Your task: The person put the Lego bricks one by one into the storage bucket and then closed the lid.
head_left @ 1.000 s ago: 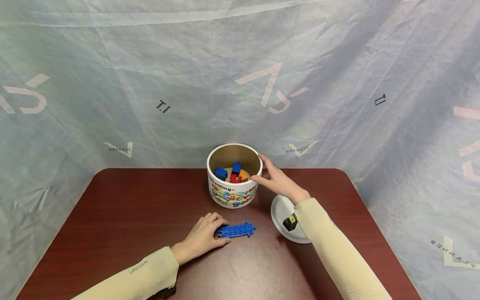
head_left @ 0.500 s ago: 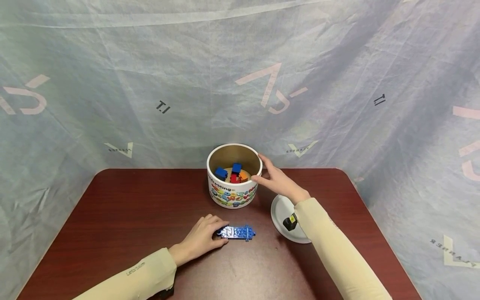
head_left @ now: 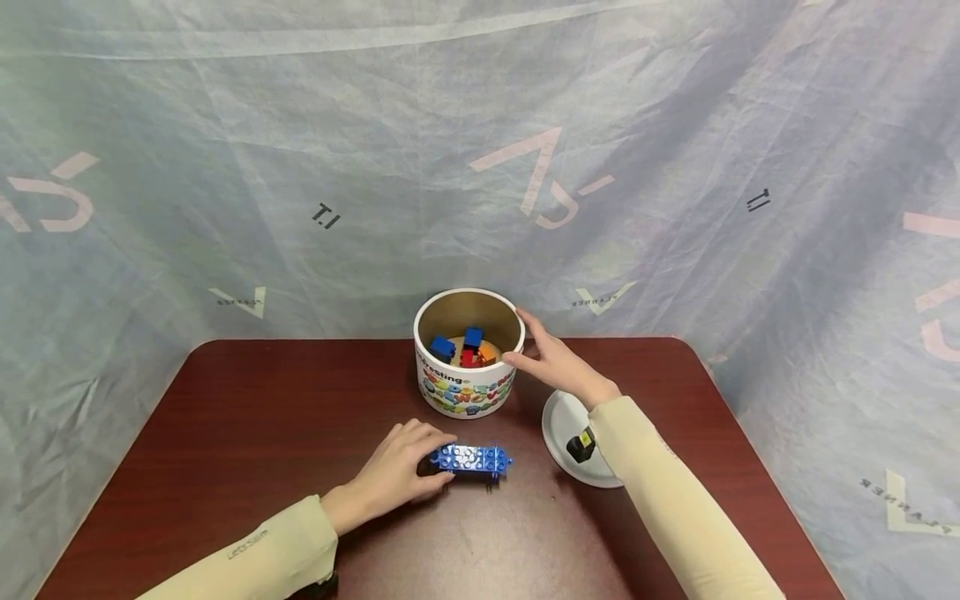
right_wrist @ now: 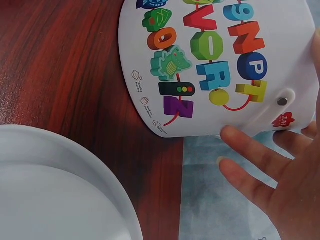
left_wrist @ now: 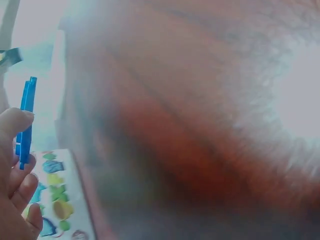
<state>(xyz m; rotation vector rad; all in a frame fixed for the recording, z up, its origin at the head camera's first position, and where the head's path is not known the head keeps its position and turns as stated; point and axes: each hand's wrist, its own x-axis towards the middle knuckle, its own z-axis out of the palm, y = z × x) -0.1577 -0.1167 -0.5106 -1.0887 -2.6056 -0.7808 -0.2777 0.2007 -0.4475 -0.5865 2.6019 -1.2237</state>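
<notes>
My left hand [head_left: 396,468] pinches a long blue studded toy-block base [head_left: 472,457] by its left end, low over the table. In the left wrist view the thumb presses one side of the blue base [left_wrist: 28,100], with fingers behind it. My right hand [head_left: 558,364] touches the right side of a round white bucket [head_left: 459,398] printed with colourful letters. In the right wrist view the right hand's fingers [right_wrist: 255,155] stretch out, fairly straight, against the bucket's wall [right_wrist: 140,75]. Blue, red and orange blocks [head_left: 472,337] lie inside the bucket.
Right of the bucket, partly under my right forearm, a white plate [head_left: 553,421] holds a small black block with a yellow patch [head_left: 580,448]. A grey cloth curtain [head_left: 360,167] hangs around the dark red table [head_left: 262,400].
The blue base has turned in my left hand and now shows small parts hanging below it. The left hand has shifted slightly left and up. My right hand stays at the bucket.
</notes>
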